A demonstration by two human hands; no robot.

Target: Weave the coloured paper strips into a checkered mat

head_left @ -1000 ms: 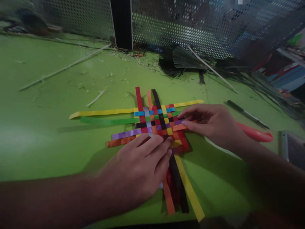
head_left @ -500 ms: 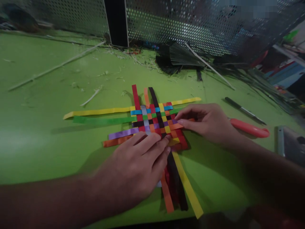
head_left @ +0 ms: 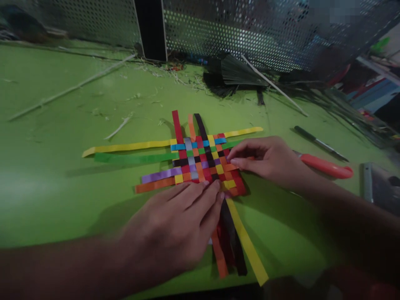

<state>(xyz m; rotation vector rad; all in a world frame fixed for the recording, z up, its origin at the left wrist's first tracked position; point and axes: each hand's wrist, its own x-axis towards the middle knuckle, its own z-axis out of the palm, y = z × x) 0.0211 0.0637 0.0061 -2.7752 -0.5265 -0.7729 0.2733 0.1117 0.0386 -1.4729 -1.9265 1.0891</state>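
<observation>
A small mat woven from coloured strips [head_left: 203, 155] lies on the green table, with long loose ends sticking out on several sides. My left hand [head_left: 181, 223] rests flat over its near edge, fingers stretched out and pressing down. At the right edge, my right hand [head_left: 270, 158] pinches an orange strip [head_left: 231, 167] between thumb and fingertips. A yellow strip [head_left: 246, 246] and a black strip [head_left: 235, 237] run toward me past the left fingers. To the left extend a green strip [head_left: 134, 158] and a purple strip [head_left: 161, 175].
Right of the mat are a red-handled tool [head_left: 326, 166], partly behind my right arm, a pen-like tool [head_left: 320, 143] and a phone [head_left: 379, 187]. Farther back lie dark flat strips [head_left: 236, 73], thin pale sticks [head_left: 78, 86] and scraps before a perforated metal panel [head_left: 237, 37].
My left hand has slid slightly toward me, uncovering more of the mat's near rows on the left. My right hand keeps its pinch at the right edge.
</observation>
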